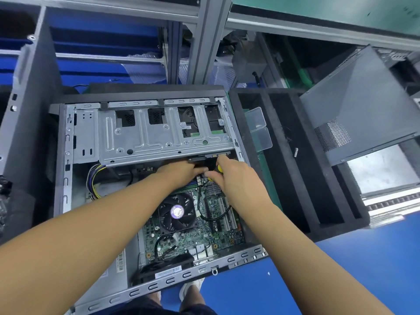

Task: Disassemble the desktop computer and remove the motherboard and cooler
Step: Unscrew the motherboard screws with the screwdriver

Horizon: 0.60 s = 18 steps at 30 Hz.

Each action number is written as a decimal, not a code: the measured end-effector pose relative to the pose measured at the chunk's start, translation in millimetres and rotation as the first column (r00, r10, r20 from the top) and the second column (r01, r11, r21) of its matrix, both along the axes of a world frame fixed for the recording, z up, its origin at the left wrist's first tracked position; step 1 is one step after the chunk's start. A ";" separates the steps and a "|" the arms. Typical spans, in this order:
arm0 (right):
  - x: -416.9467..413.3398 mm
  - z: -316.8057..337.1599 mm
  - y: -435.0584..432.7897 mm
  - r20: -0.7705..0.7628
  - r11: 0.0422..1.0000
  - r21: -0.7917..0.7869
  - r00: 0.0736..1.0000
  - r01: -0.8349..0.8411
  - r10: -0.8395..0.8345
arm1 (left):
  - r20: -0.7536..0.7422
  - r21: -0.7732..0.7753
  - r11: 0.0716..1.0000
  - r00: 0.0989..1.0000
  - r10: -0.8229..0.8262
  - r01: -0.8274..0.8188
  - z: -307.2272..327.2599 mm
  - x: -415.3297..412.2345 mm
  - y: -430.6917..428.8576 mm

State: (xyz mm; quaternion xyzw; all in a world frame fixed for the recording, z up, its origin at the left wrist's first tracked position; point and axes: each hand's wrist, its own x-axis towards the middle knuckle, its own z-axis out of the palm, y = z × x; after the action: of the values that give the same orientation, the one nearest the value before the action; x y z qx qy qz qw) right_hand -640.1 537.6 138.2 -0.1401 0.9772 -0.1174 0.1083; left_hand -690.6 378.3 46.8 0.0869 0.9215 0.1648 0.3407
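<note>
One open grey metal desktop computer case [68, 178] lies on its side on the green-topped desk [272, 187], with its near edge hanging over the blue floor [341, 269]. At its left inner wall a bundle of yellow, black and purple wires [94, 180] curves down. A silver perforated metal drive cage [159, 133] spans the far half of the case.

The left hand [181, 171] reaches just under the cage's near edge. Its fingertips are hidden there, so whether it holds anything cannot be told. Just below both hands lies the square black cooler fan with a purple round label [177, 212], seated on the green motherboard [218, 233], which sits flat in the near right part of the case and carries white slots and thin black cables. The right hand [231, 178] touches the left and grips a yellow-and-black screwdriver handle [219, 168] above the board's far edge.

Beside the case, a black foam tray with long compartments [313, 178] has two clear plastic pieces [259, 128] at its left edge. A grey perforated side panel [363, 105] leans over its far right corner.
</note>
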 end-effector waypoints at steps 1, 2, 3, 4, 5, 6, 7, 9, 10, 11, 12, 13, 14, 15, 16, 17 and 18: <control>-0.2 0.3 -1.5 -0.003 1.000 0.025 1.000 -0.015 0.015 | 0.025 -0.007 1.000 0.999 0.028 -0.028 1.4 -0.8 -1.0; -0.7 0.4 -3.6 -0.007 0.998 0.051 1.000 -0.028 0.028 | 0.052 0.003 0.999 0.998 0.048 -0.048 3.2 -1.6 -2.7; -1.2 0.2 -5.9 -0.007 0.997 0.069 0.999 -0.037 0.038 | 0.067 0.022 0.999 0.997 0.044 -0.045 5.6 -2.0 -4.7; -2.2 0.0 -8.1 -0.003 0.997 0.069 0.999 -0.045 0.045 | 0.063 0.045 0.999 0.998 0.015 -0.018 8.0 -2.0 -6.3; -3.6 0.0 -10.0 0.005 0.997 0.059 0.999 -0.054 0.053 | 0.047 0.058 0.998 0.999 -0.019 0.017 9.7 -1.3 -7.5; -5.4 0.5 -10.9 0.012 0.996 0.052 0.997 -0.071 0.071 | 0.032 0.068 0.997 0.998 -0.046 0.044 12.5 0.2 -8.8; -7.3 1.7 -11.0 0.022 0.994 0.060 0.995 -0.097 0.095 | 0.023 0.086 0.994 0.997 -0.070 0.068 14.9 2.7 -10.2; -12.1 5.6 -8.7 0.058 0.986 0.086 0.988 -0.145 0.141 | 0.009 0.158 0.984 0.996 -0.089 0.087 17.4 6.9 -15.1; -14.9 8.0 -6.4 0.083 0.982 0.085 0.983 -0.169 0.162 | -0.001 0.212 0.973 0.996 -0.089 0.087 19.3 9.9 -17.0; -17.3 10.0 -4.4 0.104 0.976 0.079 0.975 -0.204 0.195 | -0.005 0.270 0.960 0.997 -0.073 0.071 18.6 12.3 -18.6; -19.3 10.8 -3.1 0.115 0.965 0.086 0.965 -0.248 0.238 | 0.005 0.334 0.942 0.999 -0.040 0.036 19.5 15.3 -19.8; -20.5 11.3 -2.6 0.117 0.951 0.107 0.953 -0.291 0.278 | 0.026 0.399 0.917 1.000 -0.004 -0.006 18.3 17.4 -20.6; -21.2 11.9 -2.9 0.116 0.939 0.131 0.946 -0.317 0.303 | 0.047 0.453 0.891 0.999 0.026 -0.045 18.9 20.0 -19.8; -21.1 11.9 -4.0 0.117 0.932 0.146 0.941 -0.331 0.316 | 0.061 0.489 0.869 0.997 0.054 -0.077 17.5 21.9 -17.7; -20.8 11.7 -5.5 0.115 0.927 0.154 0.938 -0.342 0.327 | 0.060 0.509 0.855 0.995 0.084 -0.103 17.0 23.2 -15.5; -20.3 11.8 -7.2 0.116 0.923 0.158 0.935 -0.351 0.336 | 0.052 0.521 0.845 0.993 0.107 -0.118 15.0 23.5 -13.8; -20.2 12.0 -8.3 0.130 0.919 0.157 0.930 -0.362 0.344 | 0.046 0.532 0.837 0.991 0.122 -0.128 15.1 24.0 -12.0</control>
State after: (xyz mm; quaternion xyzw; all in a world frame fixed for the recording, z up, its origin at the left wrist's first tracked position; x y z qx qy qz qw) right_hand -660.2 529.3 150.2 -0.2977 0.9357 -0.0151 0.1885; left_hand -666.6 366.3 61.9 0.1172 0.8412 0.4367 0.2964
